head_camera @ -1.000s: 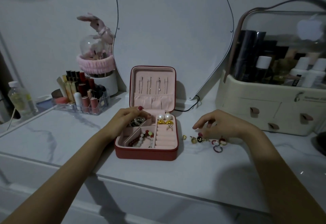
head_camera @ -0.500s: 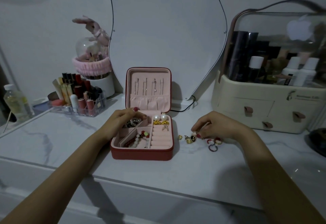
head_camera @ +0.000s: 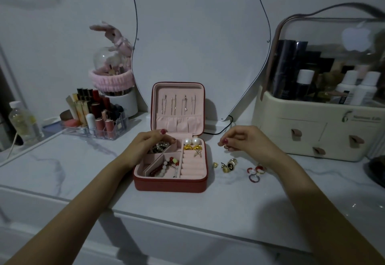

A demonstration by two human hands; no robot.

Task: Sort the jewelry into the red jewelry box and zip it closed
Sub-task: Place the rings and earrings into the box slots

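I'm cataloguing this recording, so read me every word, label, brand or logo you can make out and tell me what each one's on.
No text here can be quoted with confidence.
Cream cosmetics organizer: a small logo and two lines of print, too blurred to read.
Its clear lid: a pale apple-shaped reflection, no words.
Lipsticks and white bottles: labels too small to read.
Red jewelry box: no lettering visible.

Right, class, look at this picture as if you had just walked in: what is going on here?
A person is sorting jewelry into an open red jewelry box on a marble-topped table. The left hand rests on the box's back left compartment. The right hand pinches a small gold piece above the table. Several rings lie loose to the right of the box. The lid stands up, so nothing is zipped yet.
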